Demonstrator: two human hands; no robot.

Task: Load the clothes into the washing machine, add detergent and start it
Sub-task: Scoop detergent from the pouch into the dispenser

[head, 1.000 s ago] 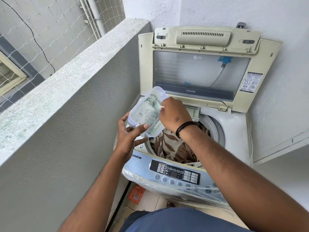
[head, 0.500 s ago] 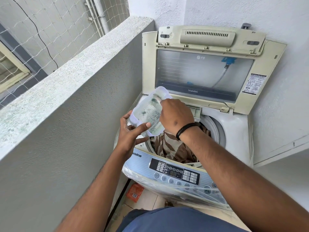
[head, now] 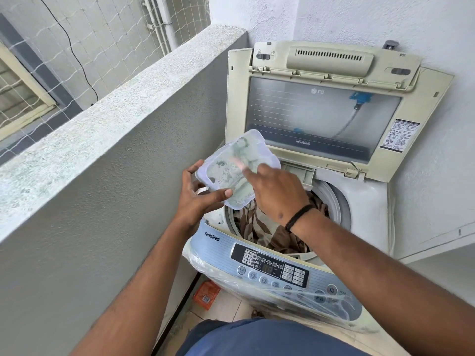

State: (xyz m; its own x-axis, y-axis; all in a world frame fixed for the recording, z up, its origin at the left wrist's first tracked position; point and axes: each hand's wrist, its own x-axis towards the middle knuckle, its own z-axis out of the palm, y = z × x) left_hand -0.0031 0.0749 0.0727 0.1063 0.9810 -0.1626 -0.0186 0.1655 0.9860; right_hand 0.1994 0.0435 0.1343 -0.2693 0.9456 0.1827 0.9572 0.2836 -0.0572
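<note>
A grey parapet wall runs along the left, and just beside it stands the washing machine with its lid propped open against the far wall. On the floor, in the gap at the machine's near left corner, lies an orange packet.

The left hand has its grip on the near left edge of a clear plastic container, thumb on top and fingers underneath, holding it tilted above the left rim of the drum opening. Its inside is smeared with a greenish residue, which I take to be detergent. The right hand reaches into the container's face; its fingertips are blurred, so whether this grip pinches anything or simply scrapes I cannot tell.

Below and right of the hands, brown patterned clothes already fill the drum. The control panel lies nearest, under a loose plastic cover.

The risks follow from that tilt. The container hangs at the drum's left edge, so powder could fall onto the machine's top or down the gap by the wall instead of onto the clothes. The one-sided hold could also let the container slip into the drum if the right hand pushes hard. Caked detergent may drop as a clump on one garment and dissolve poorly
</note>
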